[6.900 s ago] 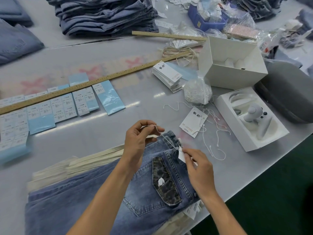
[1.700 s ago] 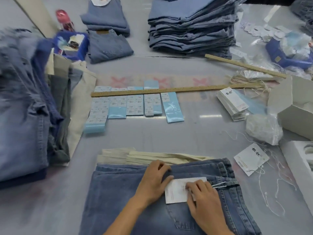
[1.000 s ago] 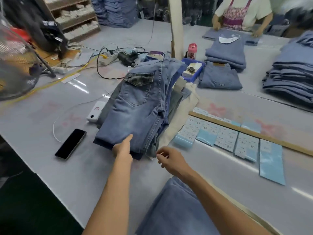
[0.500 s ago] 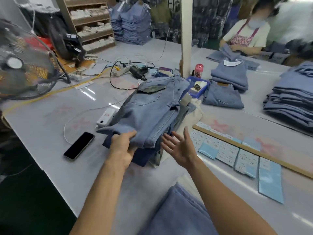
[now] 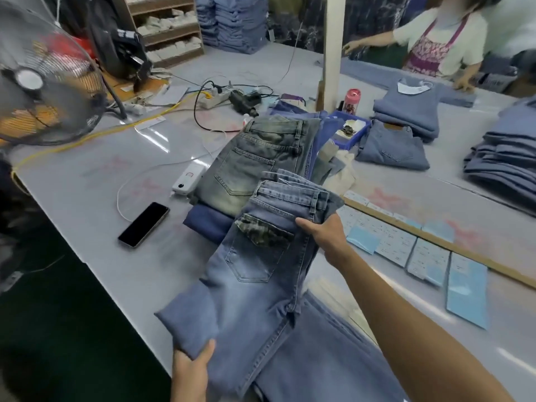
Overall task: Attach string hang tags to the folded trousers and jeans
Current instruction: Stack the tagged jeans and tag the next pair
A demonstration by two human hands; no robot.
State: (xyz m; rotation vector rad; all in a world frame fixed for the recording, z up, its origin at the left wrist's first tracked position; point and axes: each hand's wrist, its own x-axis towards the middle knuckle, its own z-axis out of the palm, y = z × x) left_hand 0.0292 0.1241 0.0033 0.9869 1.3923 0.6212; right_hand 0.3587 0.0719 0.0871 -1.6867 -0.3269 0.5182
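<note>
A folded pair of light-blue jeans (image 5: 261, 280), with a camouflage flap on its back pocket, is held above the near edge of the grey table (image 5: 95, 184), its waistband pointing away from the viewer. The left hand (image 5: 193, 369) grips the folded leg end at the lower corner, thumb on top and fingers hidden underneath. The right hand (image 5: 324, 232) grips the waistband end, thumb lying across the denim and fingers curled beneath. Under the held pair, toward the viewer, lies another pair of blue jeans (image 5: 327, 364) flat on the table. Just beyond the held pair stands a stack of folded garments topped by grey-green washed jeans (image 5: 255, 161). Left of that stack lie a white power bank (image 5: 188, 178) with its cable and a black phone (image 5: 144, 224). To the right, sheets of blue-backed labels (image 5: 429, 256) lie along a wooden ruler (image 5: 452, 245). A fan (image 5: 43, 74) stands at far left; another person (image 5: 438, 39) works at the far side.
</note>
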